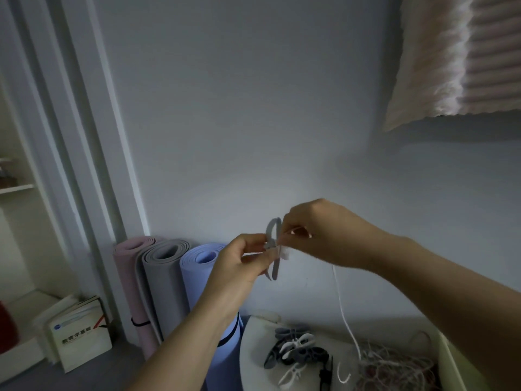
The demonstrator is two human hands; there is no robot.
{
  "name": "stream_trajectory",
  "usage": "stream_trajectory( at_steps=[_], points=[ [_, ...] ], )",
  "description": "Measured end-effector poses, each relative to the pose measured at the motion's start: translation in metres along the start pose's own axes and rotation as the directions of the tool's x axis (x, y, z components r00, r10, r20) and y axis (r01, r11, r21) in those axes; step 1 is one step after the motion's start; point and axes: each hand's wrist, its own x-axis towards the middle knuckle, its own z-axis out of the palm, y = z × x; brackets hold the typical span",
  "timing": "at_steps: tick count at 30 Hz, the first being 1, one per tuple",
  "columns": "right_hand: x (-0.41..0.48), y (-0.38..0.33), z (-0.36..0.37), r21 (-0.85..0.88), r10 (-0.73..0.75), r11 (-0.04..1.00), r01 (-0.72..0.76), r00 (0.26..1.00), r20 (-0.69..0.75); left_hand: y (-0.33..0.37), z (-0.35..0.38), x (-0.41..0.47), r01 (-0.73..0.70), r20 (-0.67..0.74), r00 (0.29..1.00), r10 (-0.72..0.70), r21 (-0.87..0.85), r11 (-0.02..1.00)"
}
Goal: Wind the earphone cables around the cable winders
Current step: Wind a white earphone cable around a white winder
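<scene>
I am holding the grey, soft-plastic, bow-shaped cable winder (pixel 271 238) up in mid-air in front of the wall, above the near things on the table. My left hand (pixel 238 262) is pinching it at its narrow waist, thumb and fingers curled onto it. My right hand (pixel 318 235) is pinching the thin white earphone cable (pixel 342 306) right against that same waist. A small white lump is showing there, perhaps an earbud, though I cannot tell.

From my right hand the cable is hanging loose in one long run, dropping to the pale tangled heap of cables (pixel 394 362) below. I am seeing no clear turns on the winder, so I am judging this winding as only just starting, with nearly the whole length left to wrap.

On the white round table (pixel 248 348), a cluster of dark, grey and white spare winders (pixel 296 351) is lying beside the heap. They are looking bare to me, so most of the job is waiting.

Further out, three rolled mats (pixel 160 277), pink, grey and blue, are leaning against the wall.
</scene>
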Motion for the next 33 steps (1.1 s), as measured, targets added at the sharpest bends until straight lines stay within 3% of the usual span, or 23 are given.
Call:
stream_trajectory(
  at_steps=[3,7,10,14,17,19,26,30,33],
  points=[
    [0.003,0.013,-0.010,0.168,0.041,0.985,-0.028,0.996,-0.074,0.001,0.000,-0.006,-0.005,0.129,0.992,0.003,0.016,1.000],
    [0.003,0.023,-0.011,0.453,0.171,0.882,-0.132,0.984,-0.046,0.001,-0.003,-0.005,-0.009,0.233,0.972,0.008,0.002,1.000],
    [0.000,0.028,-0.002,0.717,0.244,0.671,-0.192,0.969,0.030,0.004,-0.002,-0.005,-0.003,0.308,0.951,0.020,-0.058,0.998],
    [-0.001,0.030,0.016,0.954,0.238,0.220,-0.202,0.960,0.149,0.009,0.002,-0.006,0.034,0.310,0.950,0.027,-0.190,0.981],
    [0.001,0.030,0.025,0.973,0.243,0.065,-0.222,0.949,0.200,0.014,0.005,-0.008,0.014,0.314,0.948,0.053,-0.207,0.978],
    [0.000,0.029,0.031,0.968,0.229,0.032,-0.249,0.945,0.235,0.018,0.007,-0.009,-0.007,0.309,0.948,0.071,-0.204,0.979],
    [-0.007,0.017,0.053,0.929,0.299,0.066,-0.365,0.895,0.331,0.029,0.008,-0.008,-0.027,0.175,0.979,0.102,-0.385,0.922],
    [-0.015,0.011,0.058,0.753,0.378,0.515,-0.409,0.897,0.229,0.024,0.000,-0.004,0.039,0.112,0.994,0.008,-0.410,0.911],
    [-0.017,0.008,0.061,0.557,0.278,0.767,-0.319,0.947,0.159,0.019,-0.005,0.002,0.095,0.072,0.995,-0.072,-0.397,0.913]
  ],
)
